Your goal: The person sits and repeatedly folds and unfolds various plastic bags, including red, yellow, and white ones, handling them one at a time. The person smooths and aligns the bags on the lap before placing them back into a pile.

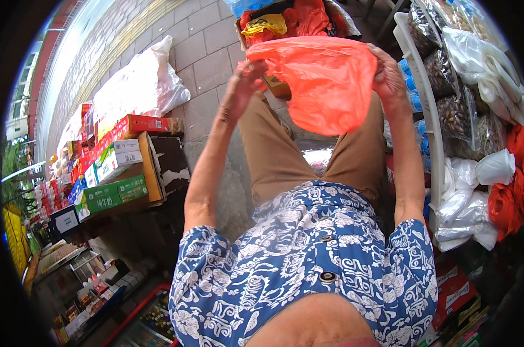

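A thin red plastic bag (331,82) is stretched between my two hands above my knees. My left hand (249,78) is at the bag's left end, fingers bent and slightly blurred, with part of the bag at the fingertips; whether it grips the plastic cannot be told. At the bag's right edge, my right hand (387,73) pinches the plastic. Just beyond the bag, a cardboard box (241,35) holds crumpled red and black bags and a yellow plastic bag (264,25).
Stacked milk cartons (118,193) and red boxes (147,124) stand on the left, near a large white plastic sheet (136,82). To the right, a white plastic basket (431,117) holds bagged dried goods (453,115), clear bags and a white cup (496,167). Paving lies ahead.
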`<state>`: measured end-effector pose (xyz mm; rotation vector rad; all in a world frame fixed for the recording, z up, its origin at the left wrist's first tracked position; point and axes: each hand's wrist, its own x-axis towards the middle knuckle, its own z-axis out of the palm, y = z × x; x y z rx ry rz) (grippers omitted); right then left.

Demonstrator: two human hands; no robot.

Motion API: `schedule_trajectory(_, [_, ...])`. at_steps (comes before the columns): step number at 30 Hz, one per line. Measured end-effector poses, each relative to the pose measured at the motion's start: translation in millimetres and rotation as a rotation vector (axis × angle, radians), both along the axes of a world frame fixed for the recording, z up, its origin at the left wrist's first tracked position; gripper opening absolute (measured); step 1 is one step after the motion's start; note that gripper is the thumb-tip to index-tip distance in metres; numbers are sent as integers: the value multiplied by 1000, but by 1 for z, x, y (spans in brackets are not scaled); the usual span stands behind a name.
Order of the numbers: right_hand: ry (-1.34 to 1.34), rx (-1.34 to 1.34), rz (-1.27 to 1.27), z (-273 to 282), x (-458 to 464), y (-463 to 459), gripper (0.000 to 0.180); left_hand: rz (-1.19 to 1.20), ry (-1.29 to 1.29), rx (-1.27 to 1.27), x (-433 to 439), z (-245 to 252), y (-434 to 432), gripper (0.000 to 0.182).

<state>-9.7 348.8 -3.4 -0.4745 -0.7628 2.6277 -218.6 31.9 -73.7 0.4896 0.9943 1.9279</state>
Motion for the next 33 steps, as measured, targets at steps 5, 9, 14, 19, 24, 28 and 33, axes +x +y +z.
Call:
schedule_trajectory(5, [-198,-112,-120,-57,-8,7,10,-190,115,-352,60,-7,33,35])
schedule_trajectory(9, [-358,-144,-260,-54,4,2,8,-131,-101,-438,68,7,19,31])
schedule_trajectory(14, [-414,-20,-314,-100,26,9,14,-58,-351,-471,53,0,13,26])
schedule_trajectory(19, [-600,495,-230,-73,37,-26,25,-93,-533,-347,51,-6,0,27])
schedule_trajectory(24, [-564,1076,-474,-44,50,-69,42,-122,-674,-259,55,-17,6,25])
schedule_trajectory(28, [-409,1531,-513,0,56,-95,44,-70,-671,-325,62,-23,15,22])
schedule_trajectory(33, [-365,1473,-117,17,49,-108,56,-68,-721,-335,64,-22,16,18])
